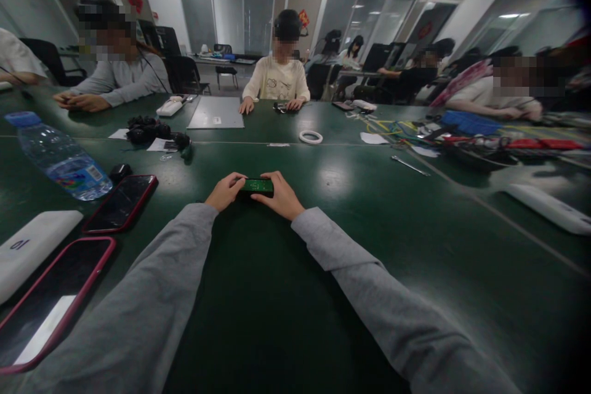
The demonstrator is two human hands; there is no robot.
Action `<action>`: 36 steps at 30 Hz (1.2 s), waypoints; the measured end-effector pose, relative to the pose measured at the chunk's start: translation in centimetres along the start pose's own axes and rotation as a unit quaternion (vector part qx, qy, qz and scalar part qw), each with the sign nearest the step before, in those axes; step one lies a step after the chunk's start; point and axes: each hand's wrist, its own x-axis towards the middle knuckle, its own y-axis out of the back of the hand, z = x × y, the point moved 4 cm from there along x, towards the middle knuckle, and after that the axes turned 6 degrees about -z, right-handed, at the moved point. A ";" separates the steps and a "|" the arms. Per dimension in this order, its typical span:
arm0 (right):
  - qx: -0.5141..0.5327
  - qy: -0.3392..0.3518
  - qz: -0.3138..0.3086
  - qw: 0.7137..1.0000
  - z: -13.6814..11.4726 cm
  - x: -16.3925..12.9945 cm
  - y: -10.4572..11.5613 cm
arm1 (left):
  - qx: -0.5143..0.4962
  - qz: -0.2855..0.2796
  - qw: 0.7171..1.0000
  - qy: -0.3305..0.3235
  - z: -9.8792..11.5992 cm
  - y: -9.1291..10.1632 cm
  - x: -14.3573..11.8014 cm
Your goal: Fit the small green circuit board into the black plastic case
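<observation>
Both hands pinch a small green board (257,185) flat on the green table (369,228): left hand (225,191) clamps its left end, right hand (279,196) its right. Left of the board lies a bottle (60,157), on its side, water inside.

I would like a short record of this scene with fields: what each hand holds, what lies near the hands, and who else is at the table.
left hand: left hand grips the left end of the small green board
right hand: right hand grips its right end
surface: green table
left of the arms: two phones, red-cased phone and pink-cased phone; water bottle lying on its side; white box
farther away: white tape ring, black parts pile
others: several people seated at the far side
</observation>
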 end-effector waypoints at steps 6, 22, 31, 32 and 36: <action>0.015 -0.006 0.003 1.000 0.0 0.0 0.1 | -0.014 -0.003 1.000 -0.002 0.1 0.0 -0.1; 0.016 -0.056 0.041 0.997 0.9 0.1 0.2 | -0.007 0.022 0.999 -0.041 0.9 -0.2 -0.4; 0.048 -0.063 0.040 0.996 1.5 0.2 -0.1 | 0.010 0.024 0.999 -0.045 1.2 -0.1 -0.7; 0.053 -0.067 0.040 0.996 1.7 0.3 -0.2 | 0.009 0.022 0.999 -0.045 1.2 -0.1 -0.7; 0.082 -0.081 0.043 0.992 2.1 0.3 -0.3 | -0.001 0.021 0.999 -0.048 1.0 -0.1 -0.6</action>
